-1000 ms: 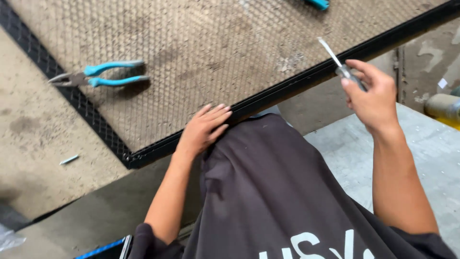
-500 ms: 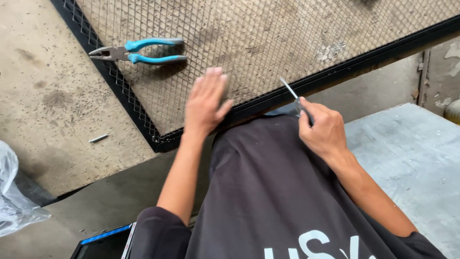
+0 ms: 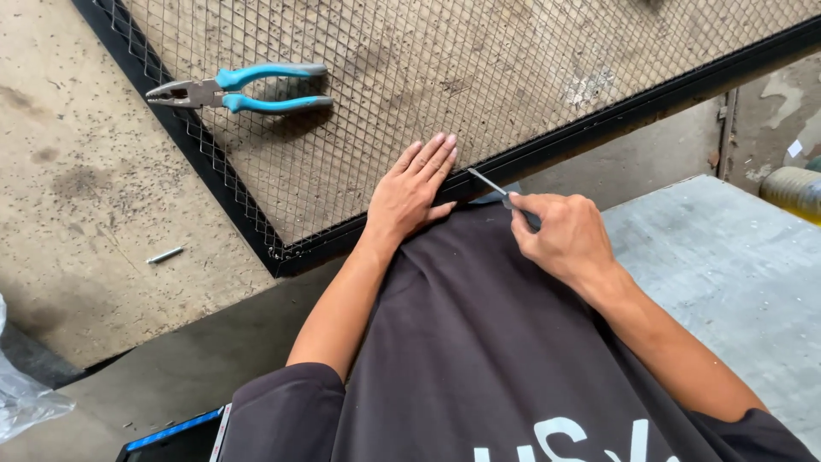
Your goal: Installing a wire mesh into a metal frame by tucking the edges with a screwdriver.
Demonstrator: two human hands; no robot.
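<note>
While the wire work sits at the near edge of the panel, the scene reads as follows.

Panel: a large sheet of grey diamond-pattern metal mesh [image 3: 359,111] in a black steel frame [image 3: 590,141] lies flat on the concrete floor [image 3: 77,222], its near left corner pointing at the person.
Left hand: the left hand [image 3: 415,192] lies flat on the mesh just inside the near frame bar, fingers straight and together, clamped on nothing, pressing the mesh down.
Right hand: the right hand [image 3: 560,235] is closed around a thin silver metal wire piece [image 3: 487,181], whose free tip points at the frame bar just right of the left hand's fingertips.
Stage, as I judge it: the wire is at the frame but not visibly threaded or twisted through the mesh, so this tie looks barely begun; no finished ties can be made out along the bar.
Tool: blue-handled steel pliers [image 3: 235,88] rest untouched on the far left of the mesh, well apart from both hands.
Stray bit: a short metal pin [image 3: 164,255] lies on the floor left of the corner.
</note>
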